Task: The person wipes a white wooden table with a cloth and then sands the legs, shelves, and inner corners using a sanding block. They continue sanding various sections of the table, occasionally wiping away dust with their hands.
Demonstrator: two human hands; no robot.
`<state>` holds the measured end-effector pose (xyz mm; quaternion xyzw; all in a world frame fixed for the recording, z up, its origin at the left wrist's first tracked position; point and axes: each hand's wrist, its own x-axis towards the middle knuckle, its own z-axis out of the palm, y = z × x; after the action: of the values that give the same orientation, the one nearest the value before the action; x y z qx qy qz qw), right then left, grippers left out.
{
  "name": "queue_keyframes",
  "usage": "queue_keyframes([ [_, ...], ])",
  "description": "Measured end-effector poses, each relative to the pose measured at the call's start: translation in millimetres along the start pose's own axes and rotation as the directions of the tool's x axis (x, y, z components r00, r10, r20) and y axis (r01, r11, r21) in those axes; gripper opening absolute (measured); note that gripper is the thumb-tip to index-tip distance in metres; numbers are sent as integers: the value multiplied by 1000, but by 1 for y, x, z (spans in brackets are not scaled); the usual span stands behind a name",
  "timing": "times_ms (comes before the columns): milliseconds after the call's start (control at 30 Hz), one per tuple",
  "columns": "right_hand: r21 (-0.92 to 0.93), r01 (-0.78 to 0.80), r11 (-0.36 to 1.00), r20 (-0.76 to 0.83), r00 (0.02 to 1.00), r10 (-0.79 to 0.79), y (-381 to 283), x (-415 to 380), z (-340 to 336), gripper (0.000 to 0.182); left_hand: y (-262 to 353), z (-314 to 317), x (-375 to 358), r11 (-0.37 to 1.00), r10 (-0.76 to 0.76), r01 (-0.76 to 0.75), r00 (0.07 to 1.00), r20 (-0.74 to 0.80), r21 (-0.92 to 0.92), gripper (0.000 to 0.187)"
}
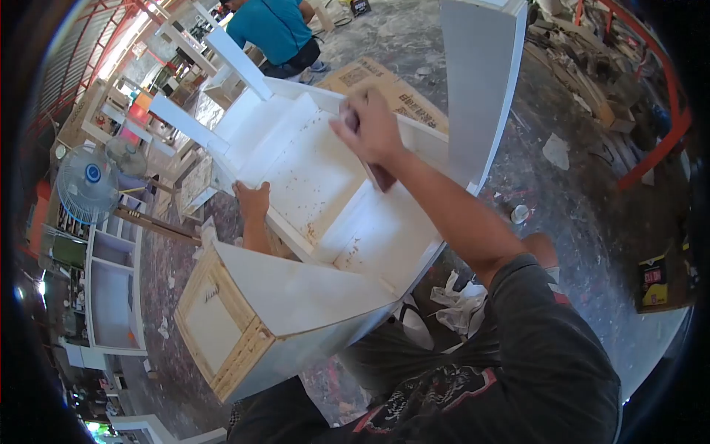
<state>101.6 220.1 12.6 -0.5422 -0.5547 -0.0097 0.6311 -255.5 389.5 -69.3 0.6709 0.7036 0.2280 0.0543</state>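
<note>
Item: one white wooden furniture piece (325,177), in front of you, legs pointing up and outward, one unpainted wood end (225,322) facing down-left.
Surface: brown crumbs (310,229) scattered over the white panels, thickest near the inner rail (344,218).
Your right hand (372,127): over the piece, closed around a reddish-brown block (381,177), blurred; the block's lower end is at the inner rail.
Your left hand (254,198): touching the piece's left edge; whether its fingers close round that edge, you cannot tell from this view.
Beneath and behind the piece: one printed cardboard sheet (373,72) on the floor.
Near your legs: white crumpled cloth (460,303); one small round container (520,214), to the right.
Left: one fan (89,185), blue-centred; one white shelf unit (113,288).
Right: timber scraps (584,78), a red metal frame (660,159), a yellow-and-black box (654,281).
Beyond: another person (285,33) in teal, bent low.
</note>
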Motion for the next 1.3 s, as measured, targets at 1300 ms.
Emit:
queue_keyframes([
  [1300, -118, 107, 987, 292, 954, -68, -21, -57, 11, 29, -2, 10, 16, 999, 5, -6, 1000, 30, 38, 117],
])
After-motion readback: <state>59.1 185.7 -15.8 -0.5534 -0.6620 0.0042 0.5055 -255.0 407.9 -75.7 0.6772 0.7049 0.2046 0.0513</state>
